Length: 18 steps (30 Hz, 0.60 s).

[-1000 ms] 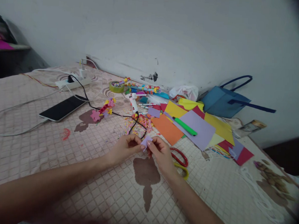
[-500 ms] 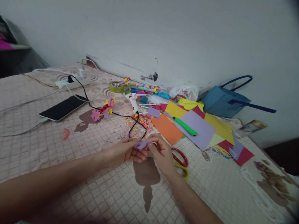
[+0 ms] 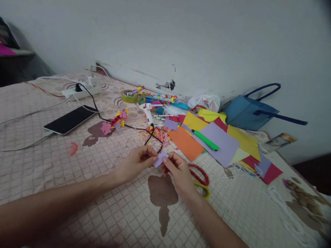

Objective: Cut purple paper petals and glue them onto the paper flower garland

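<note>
A small piece of purple paper is pinched between my two hands above the tiled-pattern tabletop. My left hand grips its left edge between thumb and fingers. On the opposite edge, my right hand holds it with the thumb on top. Scissors with red and yellow handles lie just beyond my right wrist, their blades out of sight. Behind my hands are a white glue gun with a black cord and a scatter of tiny paper scraps.
Coloured paper sheets with a green marker on top spread to the right. A blue bag stands by the wall. At left are a phone, a power strip and a flower-decorated strip. White string lies at right.
The purple paper was curled into a loop and now appears flatter, facing up. My left hand has shifted its hold, its fingers now drawn in at the paper's left edge.
</note>
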Motion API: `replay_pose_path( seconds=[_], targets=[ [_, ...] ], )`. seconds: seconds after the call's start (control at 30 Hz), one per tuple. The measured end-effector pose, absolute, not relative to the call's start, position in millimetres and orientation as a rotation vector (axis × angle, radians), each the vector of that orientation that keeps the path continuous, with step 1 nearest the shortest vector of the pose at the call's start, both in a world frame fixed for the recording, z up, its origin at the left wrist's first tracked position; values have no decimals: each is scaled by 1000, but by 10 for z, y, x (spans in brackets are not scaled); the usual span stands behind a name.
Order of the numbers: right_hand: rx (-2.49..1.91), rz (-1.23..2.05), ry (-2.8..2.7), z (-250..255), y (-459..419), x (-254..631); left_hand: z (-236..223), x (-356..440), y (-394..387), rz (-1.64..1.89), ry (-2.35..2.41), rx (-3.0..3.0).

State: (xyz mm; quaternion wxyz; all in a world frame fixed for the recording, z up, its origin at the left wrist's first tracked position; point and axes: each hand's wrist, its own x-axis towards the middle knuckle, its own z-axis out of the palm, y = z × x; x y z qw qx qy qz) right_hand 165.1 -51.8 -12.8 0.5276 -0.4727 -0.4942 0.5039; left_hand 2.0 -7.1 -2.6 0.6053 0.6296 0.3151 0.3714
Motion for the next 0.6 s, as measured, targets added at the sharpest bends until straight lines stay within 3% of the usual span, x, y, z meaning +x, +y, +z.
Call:
replay_pose_path(
  seconds=[0.6],
  targets=[
    [-1111,1239,-1129,-119,-514,1631,-62,37,-124,664,788,1354]
  ],
)
